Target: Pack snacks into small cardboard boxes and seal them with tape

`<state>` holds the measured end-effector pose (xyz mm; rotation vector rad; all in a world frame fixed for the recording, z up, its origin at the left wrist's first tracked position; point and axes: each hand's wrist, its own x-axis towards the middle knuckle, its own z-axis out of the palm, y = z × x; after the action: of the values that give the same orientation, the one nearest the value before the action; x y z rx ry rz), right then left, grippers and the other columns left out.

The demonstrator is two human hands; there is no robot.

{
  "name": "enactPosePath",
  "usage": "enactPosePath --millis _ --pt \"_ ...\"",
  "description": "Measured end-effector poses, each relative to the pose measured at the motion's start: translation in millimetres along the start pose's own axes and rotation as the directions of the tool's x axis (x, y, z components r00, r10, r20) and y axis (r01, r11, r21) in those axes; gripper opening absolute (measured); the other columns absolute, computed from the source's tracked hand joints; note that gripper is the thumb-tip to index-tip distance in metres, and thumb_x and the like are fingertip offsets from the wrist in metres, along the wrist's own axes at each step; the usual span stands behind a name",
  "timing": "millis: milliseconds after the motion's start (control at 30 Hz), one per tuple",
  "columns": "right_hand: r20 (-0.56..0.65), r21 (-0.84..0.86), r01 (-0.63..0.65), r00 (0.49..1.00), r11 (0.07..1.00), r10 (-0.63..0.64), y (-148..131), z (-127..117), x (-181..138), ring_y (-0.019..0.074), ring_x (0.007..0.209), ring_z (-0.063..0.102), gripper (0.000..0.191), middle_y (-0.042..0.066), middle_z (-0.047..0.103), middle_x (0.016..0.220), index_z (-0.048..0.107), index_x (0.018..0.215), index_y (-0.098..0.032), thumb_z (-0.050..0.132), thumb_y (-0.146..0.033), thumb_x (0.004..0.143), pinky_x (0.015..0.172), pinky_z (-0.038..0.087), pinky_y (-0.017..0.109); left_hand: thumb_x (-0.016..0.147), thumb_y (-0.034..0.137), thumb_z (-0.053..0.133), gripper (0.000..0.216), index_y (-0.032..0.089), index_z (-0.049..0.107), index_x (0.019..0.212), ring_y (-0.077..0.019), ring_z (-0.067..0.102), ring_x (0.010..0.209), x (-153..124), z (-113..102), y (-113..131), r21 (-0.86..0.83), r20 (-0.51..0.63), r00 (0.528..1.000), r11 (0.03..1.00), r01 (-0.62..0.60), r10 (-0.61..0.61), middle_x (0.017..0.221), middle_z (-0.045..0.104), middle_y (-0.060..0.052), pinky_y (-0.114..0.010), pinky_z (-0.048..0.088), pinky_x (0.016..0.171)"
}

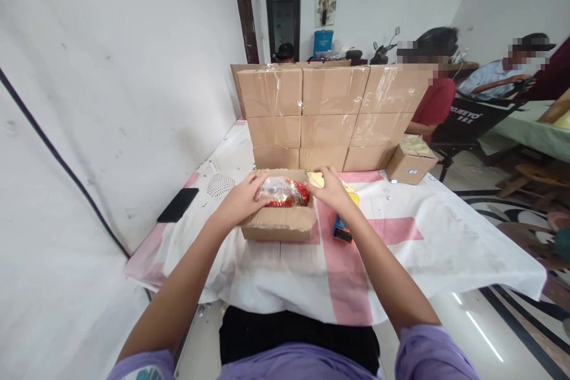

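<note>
An opened cardboard box rests on the cloth-covered table in front of me. Inside it lies a clear, shiny plastic packet with red printing; its contents I cannot make out. My left hand grips the box's left rim, its fingertips over the edge beside the packet. At the right rim, my right hand is bent with the thumb and fingers on the box's edge. Under my right forearm lies a blue and orange tool, partly hidden, that looks like a tape dispenser.
Behind the box stands a wall of taped cartons. A smaller carton sits to its right. A black phone-like slab lies left, near the wall. Yellow material is beside my right wrist. Other people sit at the back right.
</note>
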<state>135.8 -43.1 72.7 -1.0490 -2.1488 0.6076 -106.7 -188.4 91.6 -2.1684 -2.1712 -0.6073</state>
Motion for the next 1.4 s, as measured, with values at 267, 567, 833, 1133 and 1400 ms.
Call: enactPosePath --millis 267,567,833,1133,1400 --pt "-0.018 0.475 -0.008 1.000 0.880 0.019 15 30 25 0.0255 0.115 0.065 0.040 0.013 0.070 0.124 0.064 0.115 -0.019 0.070 -0.043 0.083 0.101 0.050 0.041 0.100 0.040 0.047 0.036 0.027 0.076 0.117 -0.0279 0.067 0.111 -15 10 6 0.102 0.112 0.992 0.992 -0.068 0.056 0.119 0.076 -0.006 -0.041 0.051 0.094" --pt "0.063 0.347 0.413 0.886 0.842 -0.460 6 20 -20 0.0257 0.100 0.069 0.037 0.007 0.074 0.095 0.072 0.083 -0.025 0.048 -0.048 0.101 0.096 0.053 0.044 0.099 0.056 0.051 0.046 0.035 0.062 0.140 -0.0272 0.058 0.133 -26 10 30 -0.013 0.167 0.934 0.948 -0.317 0.314 0.149 0.058 -0.001 -0.045 0.043 0.110" --pt "0.128 0.377 0.462 0.832 0.803 -0.539 21 18 -32 0.0275 0.121 0.063 0.040 0.009 0.074 0.110 0.074 0.102 -0.026 0.041 -0.048 0.104 0.108 0.048 0.049 0.100 0.039 0.056 0.024 0.029 0.077 0.099 -0.0213 0.072 0.105 -70 -1 15 0.063 -0.146 0.971 0.981 -0.181 0.188 0.109 0.079 -0.001 -0.046 0.039 0.111" --pt "0.067 0.409 0.352 0.909 0.842 -0.412 21 28 -41 0.0271 0.119 0.063 0.042 0.011 0.070 0.118 0.066 0.112 -0.025 0.036 -0.054 0.105 0.107 0.047 0.048 0.088 0.052 0.070 0.026 0.027 0.074 0.094 -0.0246 0.064 0.117 -40 -15 31 0.061 0.005 0.968 0.966 -0.251 0.251 0.115 0.075 0.000 -0.049 0.023 0.120" --pt "-0.047 0.405 0.315 0.945 0.858 -0.325 25 34 -60 0.0258 0.136 0.051 0.044 0.015 0.054 0.136 0.033 0.136 -0.027 0.038 -0.055 0.102 0.115 0.041 0.049 0.094 0.035 0.061 0.015 0.024 0.071 0.096 -0.0275 0.059 0.113 6 25 23 0.045 -0.144 0.988 0.998 -0.045 0.051 0.117 0.069 -0.006 -0.045 0.040 0.098"
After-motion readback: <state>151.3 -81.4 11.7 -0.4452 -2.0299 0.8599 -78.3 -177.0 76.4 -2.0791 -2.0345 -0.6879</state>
